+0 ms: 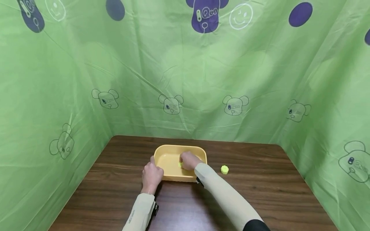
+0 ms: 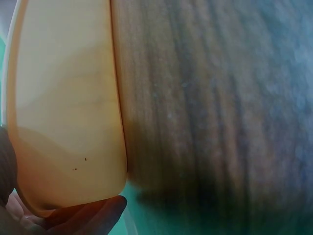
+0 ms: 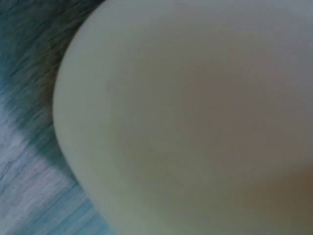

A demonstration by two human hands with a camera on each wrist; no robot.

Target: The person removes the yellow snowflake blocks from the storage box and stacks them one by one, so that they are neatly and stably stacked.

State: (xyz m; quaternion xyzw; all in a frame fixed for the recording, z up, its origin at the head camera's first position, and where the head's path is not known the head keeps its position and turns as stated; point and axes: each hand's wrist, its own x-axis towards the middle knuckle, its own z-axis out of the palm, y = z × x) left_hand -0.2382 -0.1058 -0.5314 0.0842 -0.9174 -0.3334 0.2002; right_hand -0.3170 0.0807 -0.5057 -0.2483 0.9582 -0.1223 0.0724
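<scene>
A yellow rectangular tray (image 1: 173, 177) with raised walls lies on the table. My left hand (image 1: 152, 175) grips its left end; in the left wrist view the fingers (image 2: 105, 215) lie along the outside of the tray's wall (image 2: 68, 98). Inside the tray, right of its middle, my right hand (image 1: 189, 160) has curled fingers pointing down. They hold a small yellow-green piece (image 1: 180, 164), mostly hidden by the hand. The right wrist view is filled by the blurred, pale curved tray wall (image 3: 171, 112), and the fingers do not show there.
A yellow-green, scalloped round piece (image 1: 224, 169) sits on the table right of the tray, near the right forearm. The dark wood table (image 1: 260, 192) is bounded at the back and sides by a green printed curtain (image 1: 202, 125).
</scene>
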